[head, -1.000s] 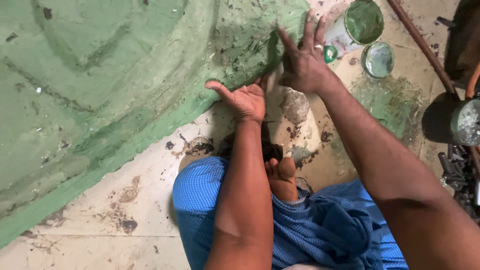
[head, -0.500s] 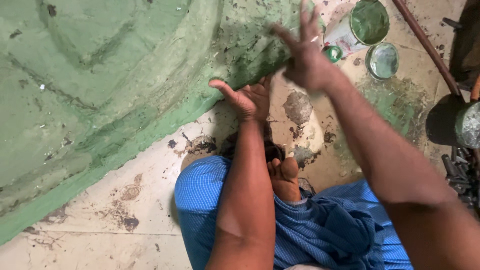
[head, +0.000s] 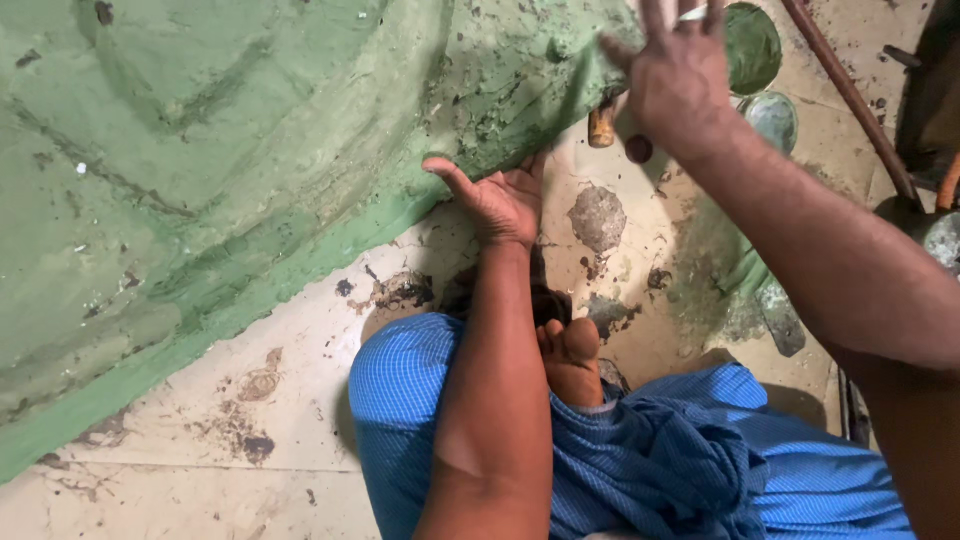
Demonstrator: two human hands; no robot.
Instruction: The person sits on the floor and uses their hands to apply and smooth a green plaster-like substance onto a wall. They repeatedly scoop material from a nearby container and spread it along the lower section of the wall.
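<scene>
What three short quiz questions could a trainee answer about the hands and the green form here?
1. True or false: the left hand rests palm up at the lower edge of the green form.
2. What does the right hand hold? A) a brush B) nothing that shows, fingers spread C) a bowl
3. Fill in: the bowl behind the right hand holds ____ paste.

Key: 1 true; 2 B; 3 green.
</scene>
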